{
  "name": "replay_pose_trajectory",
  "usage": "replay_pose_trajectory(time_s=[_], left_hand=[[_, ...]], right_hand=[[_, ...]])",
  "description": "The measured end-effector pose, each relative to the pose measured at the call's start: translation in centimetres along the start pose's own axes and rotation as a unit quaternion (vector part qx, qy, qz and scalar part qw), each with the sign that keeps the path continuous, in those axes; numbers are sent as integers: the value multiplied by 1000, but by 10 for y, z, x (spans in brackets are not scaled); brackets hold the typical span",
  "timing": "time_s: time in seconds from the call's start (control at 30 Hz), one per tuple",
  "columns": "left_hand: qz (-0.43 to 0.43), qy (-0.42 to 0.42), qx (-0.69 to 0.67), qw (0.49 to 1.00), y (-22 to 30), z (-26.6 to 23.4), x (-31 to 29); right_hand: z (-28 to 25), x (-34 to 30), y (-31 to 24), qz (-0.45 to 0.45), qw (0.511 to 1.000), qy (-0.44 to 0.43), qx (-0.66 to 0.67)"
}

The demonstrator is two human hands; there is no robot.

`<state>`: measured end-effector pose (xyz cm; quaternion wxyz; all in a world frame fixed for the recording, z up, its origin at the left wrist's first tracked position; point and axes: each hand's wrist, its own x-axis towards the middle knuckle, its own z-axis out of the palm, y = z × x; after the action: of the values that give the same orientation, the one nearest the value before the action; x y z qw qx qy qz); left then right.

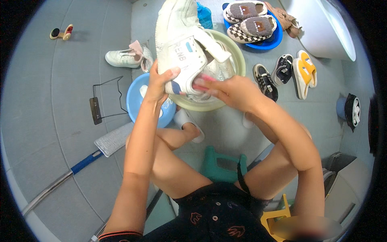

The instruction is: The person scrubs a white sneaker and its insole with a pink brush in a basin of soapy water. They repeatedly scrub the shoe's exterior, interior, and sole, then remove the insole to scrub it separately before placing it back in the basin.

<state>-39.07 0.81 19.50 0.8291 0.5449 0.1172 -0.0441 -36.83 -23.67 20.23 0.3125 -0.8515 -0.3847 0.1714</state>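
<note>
My left hand [160,84] grips a white high-top sneaker [179,44] by its heel end, thumb on the near side. The shoe is tilted, with its toe pointing away from me and its opening turned to the right. My right hand [240,93] pinches a small pink thing [204,80] at the shoe's opening; it looks like a brush, though fingers and motion blur hide most of it. Beneath the shoe stands a pale green basin [242,60] with more white, wet-looking material inside. I cannot make out exactly what that is.
Left of it sits a light blue basin [131,97] with white pieces inside. White shoes [119,58] and a flat mop [113,140] lie at left. A dark blue basin [274,40] holds slippers. Black sandals [264,78] and yellow slippers [300,76] stand right. A green stool [215,171] is below.
</note>
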Motion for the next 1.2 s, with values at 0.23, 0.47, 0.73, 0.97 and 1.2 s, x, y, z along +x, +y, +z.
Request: replay_pose_trajectory(time_s=[0.23,0.47,0.73,0.97,1.2], left_hand=[[101,-10,111,989,13,11,0],[112,-38,78,990,13,16,2],[-48,-20,34,998,-9,-1,-1],[-8,-6,117,993,7,-3,-8],[46,-21,111,993,9,-12,-10]], right_hand=[[-9,-8,-11,226,732,-227,601],[-10,-5,-9,222,781,-220,541],[-6,-10,12,-50,965,71,-246],[20,-19,0,-7,993,25,-115],[38,-20,-15,33,913,-13,407]])
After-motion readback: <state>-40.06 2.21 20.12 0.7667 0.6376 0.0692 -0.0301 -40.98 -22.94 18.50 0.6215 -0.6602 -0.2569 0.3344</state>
